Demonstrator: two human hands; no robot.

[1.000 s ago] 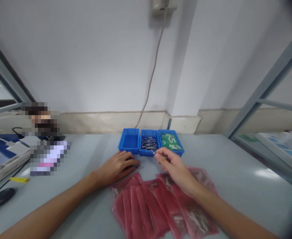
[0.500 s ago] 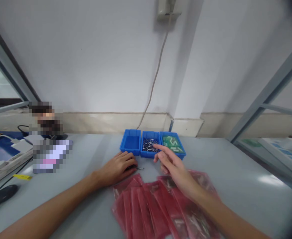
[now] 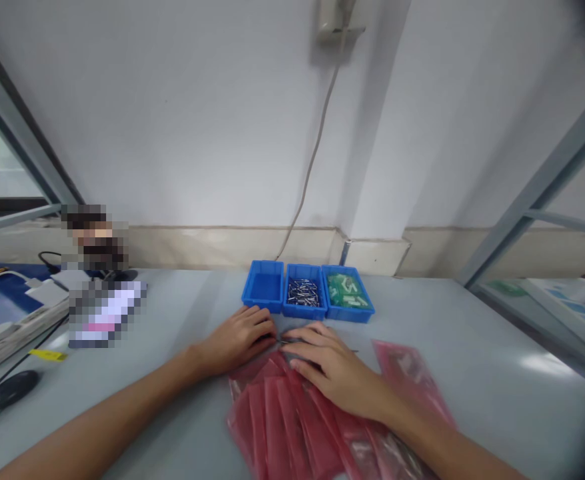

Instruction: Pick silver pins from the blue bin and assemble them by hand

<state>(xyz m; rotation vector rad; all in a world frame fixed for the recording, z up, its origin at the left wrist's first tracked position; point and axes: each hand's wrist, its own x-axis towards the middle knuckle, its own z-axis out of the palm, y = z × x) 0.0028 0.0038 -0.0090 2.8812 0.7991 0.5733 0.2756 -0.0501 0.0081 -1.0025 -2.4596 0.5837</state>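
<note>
Both hands lie palm-down on the grey worktop, close together just near of a row of three small blue bins. The left hand rests flat on the bare worktop with its fingers loosely curled toward the right; whether anything is pinched under them cannot be told. The right hand lies spread over the far end of a fan of pink anti-static bags, its fingers extended and pressing on the bags rather than closed around anything. A thin metal pin shows on the worktop in the small gap between the two hands' fingertips, touching or nearly touching them; which cannot be told. One pink bag lies apart to the right of the right wrist. Of the bins, the left bin looks bare inside, the middle bin holds small metal pins, and the right bin holds small green parts. At the far left of the worktop sit a stack of papers and a dark round disc. A grey cable hangs down the white wall behind the bins.
</note>
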